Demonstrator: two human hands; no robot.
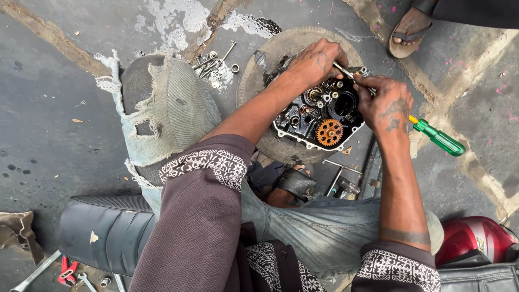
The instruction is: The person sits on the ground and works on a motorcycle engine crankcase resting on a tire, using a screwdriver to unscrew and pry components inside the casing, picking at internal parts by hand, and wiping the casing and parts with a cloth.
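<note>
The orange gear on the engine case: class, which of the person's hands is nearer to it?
Right. The right hand, gripping the green-handled screwdriver, sits just up and right of the orange gear. The left hand rests at the engine case's far edge, farther away.

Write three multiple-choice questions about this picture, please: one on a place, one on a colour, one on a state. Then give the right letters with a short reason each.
1. Where does the engine block rest?
A. on a round worn disc on the ground
B. on a wooden bench
C. in a plastic tray

2. What colour is the screwdriver handle?
A. red
B. green
C. black

3. What is the right hand doing?
A. hanging free
B. gripping the screwdriver, tip at the engine block
C. resting flat on the ground

Answers: 1 A, the round disc shows around the block. 2 B, the handle past the right hand is clear green. 3 B, the fingers close on the shaft while the left hand presses on the block's top.
</note>
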